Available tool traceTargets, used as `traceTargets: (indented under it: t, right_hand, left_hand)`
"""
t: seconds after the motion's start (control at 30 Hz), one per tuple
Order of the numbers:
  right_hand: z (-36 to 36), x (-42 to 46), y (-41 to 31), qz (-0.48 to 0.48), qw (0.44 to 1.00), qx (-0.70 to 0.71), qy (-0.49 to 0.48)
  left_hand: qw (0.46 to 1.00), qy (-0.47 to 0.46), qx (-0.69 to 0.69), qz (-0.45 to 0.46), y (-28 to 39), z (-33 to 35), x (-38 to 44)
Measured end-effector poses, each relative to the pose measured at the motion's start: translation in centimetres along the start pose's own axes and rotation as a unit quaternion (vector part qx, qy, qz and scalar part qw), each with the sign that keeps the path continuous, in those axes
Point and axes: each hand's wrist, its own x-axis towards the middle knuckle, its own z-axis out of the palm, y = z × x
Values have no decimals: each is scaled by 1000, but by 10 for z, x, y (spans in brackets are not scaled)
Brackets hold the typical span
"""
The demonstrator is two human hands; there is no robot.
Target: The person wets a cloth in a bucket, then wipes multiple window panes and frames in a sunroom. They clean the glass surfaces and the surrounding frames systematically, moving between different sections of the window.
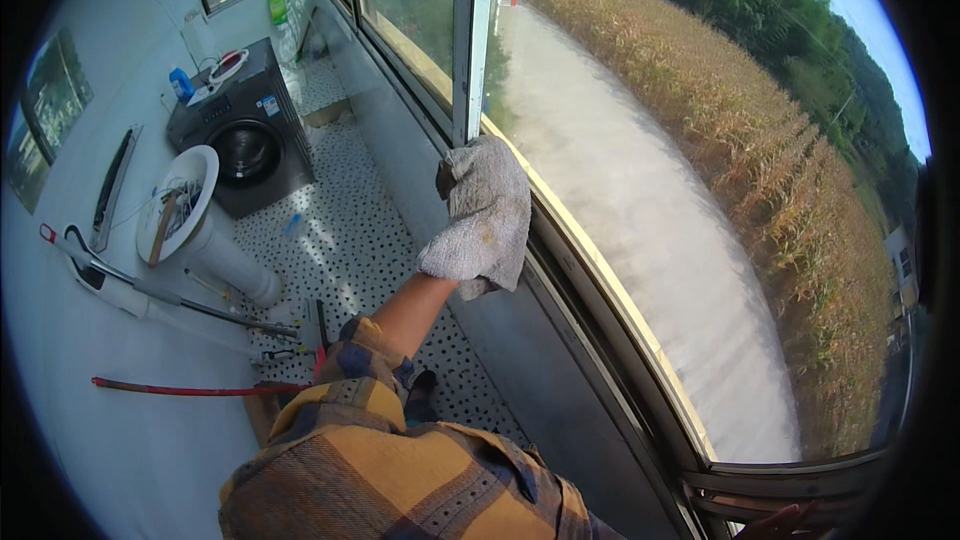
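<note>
A damp-looking grey terry cloth (487,217) is draped over my left hand (435,289), which hides nearly all of its fingers. Through the cloth, that hand is at the lower end of the upright edge of a sliding window sash (466,52), just above the window track. Below the cloth runs the metal track of the window frame (577,300), slanting down to the right. Part of my right hand (784,523) shows, dark, at the bottom rim beside the lower window frame; its grip is not clear.
A dark front-loading washing machine (244,131) carries a blue bottle (181,84). Beside it, a white pedestal basin (206,172) holds cables and a wooden-handled tool. A mop-like pole (202,307) and a red rod (195,390) lean nearby. Outside lie a concrete road (622,187) and dry corn (750,165).
</note>
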Motion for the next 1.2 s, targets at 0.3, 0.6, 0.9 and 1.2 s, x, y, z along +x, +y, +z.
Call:
traceTargets:
  t: [0.3,0.6,0.9,1.2]
  right_hand:
    - [-11,25,-95,-18,996,68,-62]
    - [31,10,-65,-9,994,-55,-94]
    - [26,4,-52,-15,996,-63,-66]
    - [29,-1,-51,-9,996,-61,-72]
  left_hand:
    - [936,176,258,163,-22,55,4]
    - [919,247,260,162,-8,89,-20]
    - [938,240,196,157,-21,81,-4]
    - [959,219,128,125,-24,66,-10]
